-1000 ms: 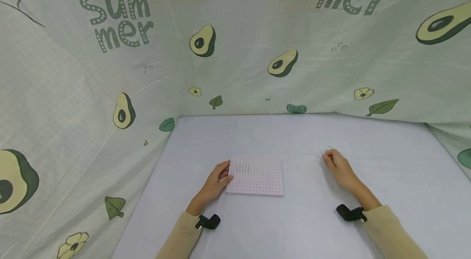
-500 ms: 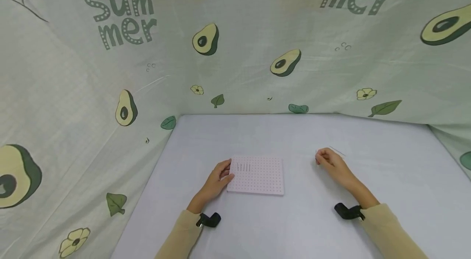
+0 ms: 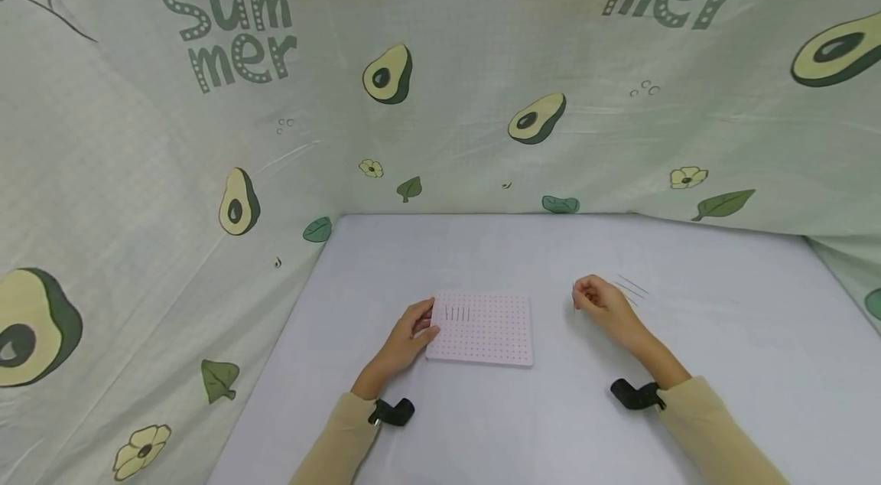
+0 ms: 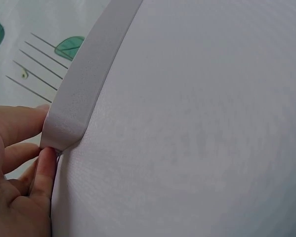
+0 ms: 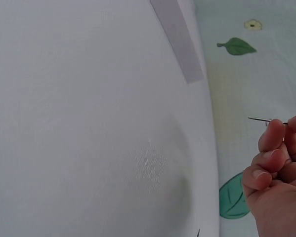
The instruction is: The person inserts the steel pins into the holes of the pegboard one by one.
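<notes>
My left hand (image 3: 404,338) grips the left edge of a pale pink board (image 3: 485,343) dotted with small holes, thumb and fingers at its side. Several thin dark needles (image 3: 457,314) stand upright in a row near the board's upper left; the left wrist view shows these needles (image 4: 39,60) rising beyond the board's side (image 4: 81,84). To the right of the board, my right hand (image 3: 609,310) pinches one needle (image 5: 257,119) between thumb and index finger, above the table. Its pointed end sticks out past the fingertips, and the other fingers are curled in.
More loose needles (image 3: 632,285) lie on the white table (image 3: 551,424) just beyond the right hand. A pale green curtain (image 3: 440,87) printed with avocados and leaves hangs behind the table and along its left side. A black wrist camera (image 3: 636,395) sits on the right sleeve.
The right hand has moved left from the loose needles with one needle, which now points upright in its fingers; the others lie uncovered behind it. The left hand still holds the board.
</notes>
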Demonstrator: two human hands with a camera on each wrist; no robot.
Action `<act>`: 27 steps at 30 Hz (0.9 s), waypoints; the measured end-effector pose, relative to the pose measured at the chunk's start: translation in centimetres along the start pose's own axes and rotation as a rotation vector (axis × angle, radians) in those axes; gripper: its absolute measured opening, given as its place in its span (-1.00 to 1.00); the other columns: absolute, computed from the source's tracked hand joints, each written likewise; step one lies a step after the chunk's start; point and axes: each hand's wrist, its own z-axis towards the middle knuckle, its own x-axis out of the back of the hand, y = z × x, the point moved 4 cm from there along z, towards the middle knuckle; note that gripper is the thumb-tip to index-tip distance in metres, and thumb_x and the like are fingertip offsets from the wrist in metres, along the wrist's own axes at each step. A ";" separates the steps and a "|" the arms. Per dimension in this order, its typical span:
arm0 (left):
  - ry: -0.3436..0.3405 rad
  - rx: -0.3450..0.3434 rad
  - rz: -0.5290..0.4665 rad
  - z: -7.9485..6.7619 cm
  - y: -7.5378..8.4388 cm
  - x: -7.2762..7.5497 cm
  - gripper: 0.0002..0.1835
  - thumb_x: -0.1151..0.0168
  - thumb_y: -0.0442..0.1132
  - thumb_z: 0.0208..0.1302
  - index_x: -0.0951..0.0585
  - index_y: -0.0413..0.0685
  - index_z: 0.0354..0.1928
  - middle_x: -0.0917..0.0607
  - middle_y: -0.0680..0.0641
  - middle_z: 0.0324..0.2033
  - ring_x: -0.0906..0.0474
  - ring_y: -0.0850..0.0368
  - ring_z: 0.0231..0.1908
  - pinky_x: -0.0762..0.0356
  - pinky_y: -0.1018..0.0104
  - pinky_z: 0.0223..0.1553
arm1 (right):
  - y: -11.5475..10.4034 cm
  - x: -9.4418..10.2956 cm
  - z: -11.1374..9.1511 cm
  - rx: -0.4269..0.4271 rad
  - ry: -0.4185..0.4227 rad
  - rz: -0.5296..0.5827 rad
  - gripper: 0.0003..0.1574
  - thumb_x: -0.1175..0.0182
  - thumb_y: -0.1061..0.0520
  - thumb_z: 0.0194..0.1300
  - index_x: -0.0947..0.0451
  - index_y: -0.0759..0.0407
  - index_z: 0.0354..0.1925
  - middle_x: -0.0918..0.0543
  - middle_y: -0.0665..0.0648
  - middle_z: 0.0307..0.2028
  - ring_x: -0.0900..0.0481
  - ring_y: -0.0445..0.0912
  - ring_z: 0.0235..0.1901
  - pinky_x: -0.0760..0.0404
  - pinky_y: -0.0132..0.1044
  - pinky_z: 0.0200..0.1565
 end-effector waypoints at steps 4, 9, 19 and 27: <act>-0.001 -0.006 -0.018 -0.3 1.0 0.0 -0.38 -0.10 -0.48 0.43 -0.12 -0.57 0.42 -0.29 -0.51 0.28 -0.32 -0.36 0.24 -0.31 -0.14 0.33 | -0.4 -1.1 0.4 0.003 -0.008 0.016 -0.96 -0.16 0.39 0.39 -0.46 0.38 -0.23 -0.57 0.08 -0.45 -0.49 -0.21 -0.47 -0.49 -0.48 -0.49; -0.007 -0.003 -0.008 -0.1 -0.1 0.0 -0.37 -0.13 -0.43 0.44 -0.16 -0.49 0.43 -0.33 -0.42 0.29 -0.34 -0.29 0.24 -0.34 -0.08 0.33 | -1.0 -2.5 1.1 -0.012 -0.036 0.046 -0.94 -0.17 0.41 0.37 -0.45 0.38 -0.23 -0.59 0.09 -0.44 -0.51 -0.21 -0.46 -0.51 -0.47 -0.48; -0.019 -0.002 -0.005 0.0 -1.0 0.2 -0.35 -0.16 -0.28 0.46 -0.19 -0.36 0.47 -0.37 -0.32 0.28 -0.38 -0.19 0.24 -0.40 0.09 0.32 | -2.3 -4.9 2.2 0.042 -0.074 0.085 -0.95 -0.19 0.40 0.36 -0.47 0.38 -0.23 -0.62 0.10 -0.41 -0.52 -0.22 -0.42 -0.53 -0.48 -0.45; 0.023 0.008 -0.032 -0.5 1.6 0.2 -0.40 -0.14 -0.46 0.41 -0.20 -0.51 0.41 -0.36 -0.41 0.26 -0.36 -0.29 0.22 -0.35 -0.08 0.31 | -3.4 -6.4 2.8 0.076 -0.119 0.089 -0.94 -0.19 0.42 0.33 -0.49 0.35 -0.25 -0.63 0.07 -0.42 -0.47 -0.22 -0.45 -0.46 -0.49 -0.49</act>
